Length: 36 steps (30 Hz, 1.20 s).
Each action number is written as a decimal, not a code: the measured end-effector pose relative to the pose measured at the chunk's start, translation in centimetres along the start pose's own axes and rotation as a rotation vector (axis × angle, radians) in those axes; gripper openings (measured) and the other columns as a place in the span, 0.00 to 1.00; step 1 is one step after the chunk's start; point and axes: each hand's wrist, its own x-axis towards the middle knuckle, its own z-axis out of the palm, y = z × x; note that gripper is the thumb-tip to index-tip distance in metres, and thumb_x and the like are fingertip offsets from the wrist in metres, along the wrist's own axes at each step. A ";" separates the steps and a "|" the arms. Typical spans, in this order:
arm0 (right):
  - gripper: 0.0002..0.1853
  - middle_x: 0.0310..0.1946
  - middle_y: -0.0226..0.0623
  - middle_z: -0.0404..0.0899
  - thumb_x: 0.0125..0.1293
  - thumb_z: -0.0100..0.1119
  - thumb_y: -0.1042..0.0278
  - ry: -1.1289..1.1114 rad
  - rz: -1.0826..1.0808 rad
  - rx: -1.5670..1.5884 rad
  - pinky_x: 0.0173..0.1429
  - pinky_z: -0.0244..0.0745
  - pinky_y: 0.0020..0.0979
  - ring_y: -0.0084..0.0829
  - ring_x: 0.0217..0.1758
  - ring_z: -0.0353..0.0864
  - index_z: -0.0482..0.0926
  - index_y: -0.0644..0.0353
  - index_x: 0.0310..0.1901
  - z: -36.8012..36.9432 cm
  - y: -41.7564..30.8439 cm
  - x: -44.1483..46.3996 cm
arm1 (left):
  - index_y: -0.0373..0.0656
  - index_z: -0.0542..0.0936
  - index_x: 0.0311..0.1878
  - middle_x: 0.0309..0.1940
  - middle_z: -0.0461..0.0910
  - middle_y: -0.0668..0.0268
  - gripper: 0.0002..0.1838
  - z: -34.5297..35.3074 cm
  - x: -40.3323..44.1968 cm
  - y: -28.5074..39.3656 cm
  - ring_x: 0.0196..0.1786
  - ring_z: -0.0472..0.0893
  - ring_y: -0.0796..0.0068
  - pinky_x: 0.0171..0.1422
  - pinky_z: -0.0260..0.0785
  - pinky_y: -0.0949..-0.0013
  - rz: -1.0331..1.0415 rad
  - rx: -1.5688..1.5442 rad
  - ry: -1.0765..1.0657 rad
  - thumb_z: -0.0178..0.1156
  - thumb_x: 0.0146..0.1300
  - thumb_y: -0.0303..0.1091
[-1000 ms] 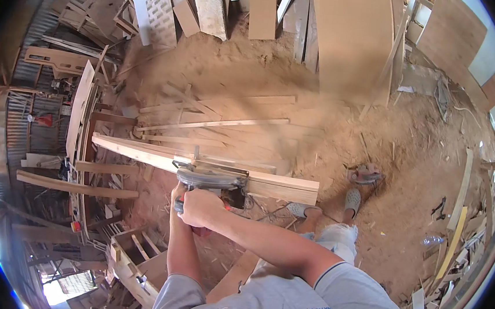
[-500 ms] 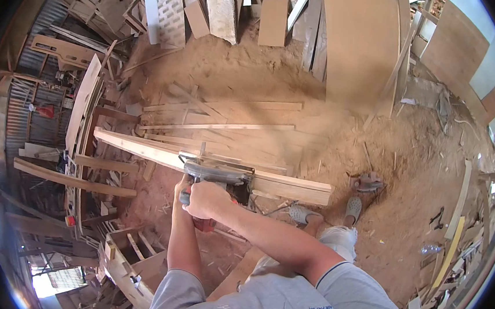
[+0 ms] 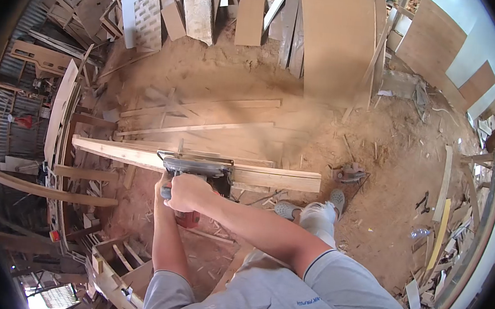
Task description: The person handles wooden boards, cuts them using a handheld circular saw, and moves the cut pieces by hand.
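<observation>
Power saw (image 3: 197,167) sits on a long wooden beam (image 3: 280,181), guard lined up along it; beam runs out left and right of the saw, thin dark line along the right part. Right hand (image 3: 187,191) is wrapped around the saw's handle on the person's side. Left hand (image 3: 162,184) is just beside the saw's left end, mostly hidden; can't tell if it grips saw or beam. Containers: open wooden box (image 3: 110,284) down-left of the saw, near the person's left sleeve, with loose-looking wood strips (image 3: 121,256) inside; lower part of the inside not readable. Clear plastic bottle (image 3: 420,233) well to the right of the saw, on the floor (image 3: 386,235), too small to tell if anything's in it. Beyond the saw, more wood strips (image 3: 203,128) lie on the ground, with hazy dust above. Right of the saw, a reddish tool (image 3: 350,173) near the person's slippers (image 3: 286,210). Left of the saw, a curved wood piece (image 3: 55,190). Far beyond the saw, a large brown panel (image 3: 337,45) and other boards (image 3: 250,22) stand leaning.
</observation>
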 end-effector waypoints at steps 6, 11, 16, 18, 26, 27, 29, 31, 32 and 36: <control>0.25 0.43 0.56 0.92 0.63 0.73 0.48 0.005 0.008 -0.001 0.58 0.88 0.50 0.54 0.50 0.93 0.93 0.67 0.44 0.7 -0.2 0.8 | 0.32 0.86 0.58 0.47 0.89 0.60 0.13 -0.9 0.7 -0.1 0.44 0.88 0.69 0.50 0.83 0.62 -0.004 -0.017 -0.001 0.62 0.80 0.32; 0.26 0.41 0.59 0.91 0.64 0.74 0.45 0.019 0.015 0.006 0.56 0.86 0.51 0.57 0.48 0.92 0.93 0.65 0.46 1.3 -0.6 1.8 | 0.32 0.86 0.57 0.47 0.90 0.60 0.13 -2.0 1.6 0.3 0.44 0.88 0.69 0.50 0.83 0.62 -0.004 -0.027 0.001 0.62 0.80 0.32; 0.24 0.46 0.53 0.92 0.64 0.74 0.47 -0.031 0.043 0.031 0.58 0.88 0.49 0.52 0.52 0.93 0.93 0.62 0.49 0.9 -1.5 2.5 | 0.31 0.86 0.57 0.47 0.90 0.59 0.13 -2.9 2.6 0.7 0.44 0.88 0.69 0.50 0.83 0.62 -0.003 -0.036 0.008 0.62 0.80 0.32; 0.24 0.46 0.52 0.92 0.64 0.74 0.47 -0.037 0.056 0.019 0.58 0.87 0.50 0.52 0.51 0.93 0.93 0.60 0.50 1.0 -1.9 3.1 | 0.31 0.86 0.57 0.47 0.90 0.59 0.14 -3.3 3.0 1.0 0.44 0.88 0.69 0.50 0.84 0.62 -0.006 -0.047 0.011 0.62 0.80 0.32; 0.26 0.46 0.55 0.92 0.65 0.72 0.45 -0.046 0.046 -0.039 0.59 0.87 0.50 0.53 0.52 0.92 0.92 0.59 0.54 1.6 -3.0 4.8 | 0.30 0.87 0.56 0.47 0.90 0.59 0.14 -5.1 4.9 1.2 0.44 0.89 0.68 0.50 0.84 0.62 -0.011 -0.086 0.008 0.62 0.80 0.32; 0.28 0.46 0.55 0.92 0.66 0.72 0.43 -0.072 0.063 -0.055 0.60 0.87 0.50 0.53 0.52 0.92 0.91 0.58 0.57 1.2 -3.5 4.8 | 0.30 0.87 0.56 0.47 0.90 0.58 0.14 -5.4 5.3 1.0 0.44 0.89 0.68 0.50 0.84 0.62 -0.013 -0.092 0.006 0.62 0.80 0.32; 0.31 0.46 0.56 0.91 0.66 0.71 0.42 -0.092 0.073 -0.078 0.61 0.86 0.50 0.53 0.53 0.92 0.90 0.57 0.61 1.2 -3.8 5.5 | 0.30 0.87 0.56 0.47 0.90 0.58 0.14 -6.1 6.3 0.8 0.44 0.89 0.68 0.50 0.84 0.61 -0.011 -0.102 -0.003 0.62 0.80 0.32; 0.31 0.47 0.56 0.91 0.67 0.70 0.41 -0.086 0.071 -0.089 0.62 0.86 0.50 0.53 0.53 0.92 0.89 0.56 0.63 2.2 -3.7 6.4 | 0.30 0.87 0.56 0.48 0.90 0.58 0.14 -7.3 7.6 -0.2 0.44 0.89 0.68 0.50 0.84 0.61 -0.016 -0.112 -0.020 0.62 0.80 0.32; 0.32 0.47 0.56 0.91 0.67 0.70 0.40 -0.094 0.071 -0.084 0.62 0.86 0.50 0.53 0.53 0.92 0.89 0.56 0.63 2.4 -3.8 6.7 | 0.30 0.87 0.56 0.48 0.90 0.58 0.14 -7.9 8.4 -0.8 0.44 0.89 0.68 0.50 0.84 0.61 -0.016 -0.112 -0.033 0.62 0.80 0.31; 0.33 0.48 0.56 0.91 0.66 0.70 0.39 -0.090 0.082 -0.054 0.63 0.85 0.51 0.53 0.53 0.92 0.88 0.55 0.65 2.2 -4.7 7.0 | 0.26 0.87 0.52 0.48 0.90 0.55 0.15 -5.1 5.1 2.6 0.44 0.90 0.64 0.49 0.86 0.59 -0.051 -0.201 0.042 0.64 0.78 0.33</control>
